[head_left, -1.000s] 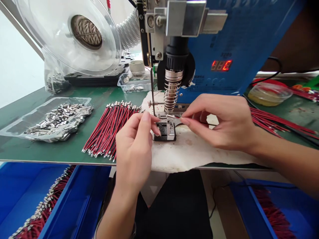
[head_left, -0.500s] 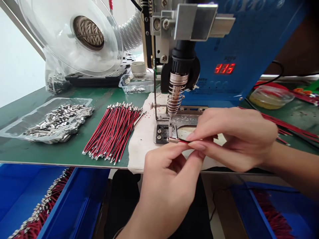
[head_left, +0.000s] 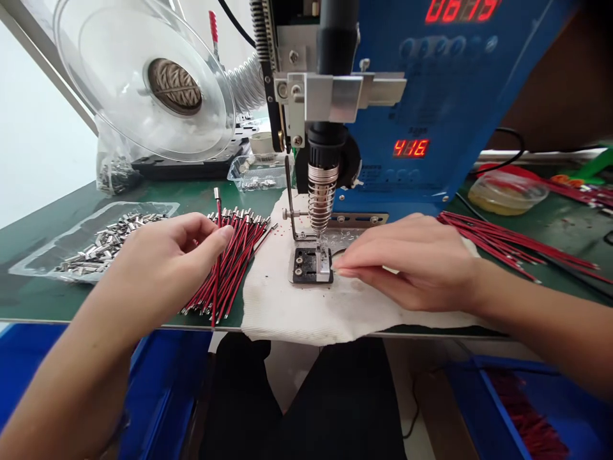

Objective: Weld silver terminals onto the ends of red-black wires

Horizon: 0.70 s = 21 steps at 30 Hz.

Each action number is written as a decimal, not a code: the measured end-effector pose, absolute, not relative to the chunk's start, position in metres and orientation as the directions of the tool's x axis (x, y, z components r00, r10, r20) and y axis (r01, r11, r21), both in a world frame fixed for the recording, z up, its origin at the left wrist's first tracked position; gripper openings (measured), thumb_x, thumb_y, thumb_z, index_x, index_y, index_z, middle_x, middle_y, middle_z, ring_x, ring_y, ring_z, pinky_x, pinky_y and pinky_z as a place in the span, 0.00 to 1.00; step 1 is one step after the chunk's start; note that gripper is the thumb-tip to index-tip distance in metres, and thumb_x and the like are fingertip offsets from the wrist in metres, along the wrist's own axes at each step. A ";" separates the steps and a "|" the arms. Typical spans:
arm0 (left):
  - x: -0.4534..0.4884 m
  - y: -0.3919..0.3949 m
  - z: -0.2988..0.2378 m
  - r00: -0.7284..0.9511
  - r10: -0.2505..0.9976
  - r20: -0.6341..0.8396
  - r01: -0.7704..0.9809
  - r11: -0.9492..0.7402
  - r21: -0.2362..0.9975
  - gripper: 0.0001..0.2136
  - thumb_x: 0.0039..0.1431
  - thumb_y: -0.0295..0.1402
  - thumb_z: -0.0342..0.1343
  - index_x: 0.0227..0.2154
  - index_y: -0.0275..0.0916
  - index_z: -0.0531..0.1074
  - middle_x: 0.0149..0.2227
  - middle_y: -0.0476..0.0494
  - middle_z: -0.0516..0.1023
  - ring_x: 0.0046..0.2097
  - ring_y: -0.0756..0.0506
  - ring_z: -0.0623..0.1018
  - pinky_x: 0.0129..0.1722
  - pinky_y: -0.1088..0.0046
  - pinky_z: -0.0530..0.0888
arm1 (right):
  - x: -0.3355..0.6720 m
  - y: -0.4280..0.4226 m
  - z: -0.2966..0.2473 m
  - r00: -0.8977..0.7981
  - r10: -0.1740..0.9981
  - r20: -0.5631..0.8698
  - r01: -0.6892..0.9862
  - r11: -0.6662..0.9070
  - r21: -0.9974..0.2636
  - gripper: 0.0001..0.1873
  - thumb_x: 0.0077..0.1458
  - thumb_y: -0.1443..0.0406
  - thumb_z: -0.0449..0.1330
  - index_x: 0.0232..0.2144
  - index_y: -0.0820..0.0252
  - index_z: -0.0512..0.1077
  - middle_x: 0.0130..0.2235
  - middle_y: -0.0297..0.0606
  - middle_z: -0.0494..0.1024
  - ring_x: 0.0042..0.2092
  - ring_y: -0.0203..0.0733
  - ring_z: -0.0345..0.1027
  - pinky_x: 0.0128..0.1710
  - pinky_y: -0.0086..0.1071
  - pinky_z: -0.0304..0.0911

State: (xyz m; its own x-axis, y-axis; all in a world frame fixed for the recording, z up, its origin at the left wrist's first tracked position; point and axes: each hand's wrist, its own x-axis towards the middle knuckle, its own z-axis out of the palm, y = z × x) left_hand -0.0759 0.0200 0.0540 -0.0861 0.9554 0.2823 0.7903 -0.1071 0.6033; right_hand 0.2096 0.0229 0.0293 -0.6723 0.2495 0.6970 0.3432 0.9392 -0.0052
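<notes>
My left hand (head_left: 177, 255) is closed on a red-and-black wire lead (head_left: 218, 211) with a small metal cylinder at its top end, held nearly upright. Directly behind it lies a pile of similar wire leads (head_left: 239, 255). My right hand (head_left: 412, 265) is closed in a pinch just right of a small black fixture (head_left: 306, 265) with a metal block; what the fingertips hold, if anything, cannot be made out. Above the fixture hangs a soldering iron (head_left: 322, 191) wrapped in a spring, mounted on a blue machine (head_left: 412, 115) with red digits.
A clear plastic tray (head_left: 33, 259) of small metal cylinders stands at left. White cloth (head_left: 287, 313) lies under the fixture. More red wires (head_left: 498, 243) and a round tub (head_left: 507, 191) are at right. A clear fume hood (head_left: 119, 115) rises behind; blue bins (head_left: 163, 383) sit below the table edge.
My hands have parted from beside the fixture. The left moved left to the wire pile with the lead; the right stays near the fixture. The camera view shifted slightly.
</notes>
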 end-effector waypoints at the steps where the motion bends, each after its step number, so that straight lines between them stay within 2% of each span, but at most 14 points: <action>1: -0.077 0.025 0.057 -0.079 0.957 0.278 0.827 -0.093 0.554 0.15 0.60 0.34 0.61 0.18 0.39 0.71 0.13 0.55 0.66 0.19 0.52 0.63 0.23 0.75 0.56 | 0.210 0.024 0.029 -0.687 0.241 0.686 0.336 0.942 0.005 0.04 0.68 0.69 0.59 0.39 0.58 0.74 0.35 0.34 0.84 0.36 0.36 0.80 0.34 0.28 0.72; 5: -0.080 0.043 0.061 0.007 0.965 0.262 0.894 -0.124 0.430 0.20 0.60 0.35 0.64 0.15 0.40 0.68 0.11 0.56 0.65 0.17 0.52 0.60 0.24 0.72 0.54 | 0.211 0.027 0.029 -0.726 0.217 0.653 0.277 0.961 -0.012 0.06 0.69 0.69 0.57 0.39 0.61 0.74 0.34 0.36 0.83 0.34 0.36 0.79 0.33 0.28 0.70; 8: -0.084 0.055 0.057 0.097 0.960 0.264 0.889 -0.203 0.412 0.22 0.58 0.32 0.67 0.13 0.40 0.66 0.11 0.56 0.64 0.18 0.51 0.59 0.25 0.69 0.51 | 0.211 0.028 0.029 -0.757 0.217 0.617 0.257 0.966 -0.025 0.09 0.69 0.66 0.57 0.35 0.61 0.74 0.29 0.34 0.81 0.29 0.34 0.74 0.28 0.28 0.65; 12: -0.089 0.061 0.049 0.119 0.953 0.280 0.898 -0.223 0.379 0.23 0.56 0.32 0.68 0.12 0.40 0.64 0.12 0.55 0.62 0.20 0.49 0.56 0.26 0.67 0.48 | 0.212 0.029 0.028 -0.766 0.211 0.607 0.260 0.966 -0.007 0.11 0.68 0.66 0.59 0.31 0.61 0.74 0.26 0.34 0.78 0.26 0.34 0.70 0.27 0.30 0.60; 17: -0.087 0.055 0.044 0.130 0.942 0.310 0.893 -0.247 0.377 0.26 0.59 0.39 0.66 0.11 0.41 0.62 0.13 0.52 0.59 0.22 0.47 0.53 0.27 0.66 0.45 | 0.211 0.029 0.028 -0.767 0.210 0.607 0.267 0.964 0.004 0.11 0.67 0.66 0.59 0.30 0.61 0.73 0.25 0.34 0.78 0.25 0.34 0.67 0.26 0.31 0.57; 21: -0.094 0.055 0.053 0.029 0.961 0.276 0.952 -0.111 0.285 0.24 0.63 0.48 0.59 0.16 0.41 0.67 0.18 0.49 0.64 0.26 0.46 0.58 0.30 0.69 0.50 | 0.211 0.028 0.028 -0.772 0.217 0.598 0.276 0.961 0.007 0.13 0.67 0.66 0.59 0.29 0.60 0.73 0.25 0.34 0.77 0.25 0.34 0.66 0.26 0.31 0.56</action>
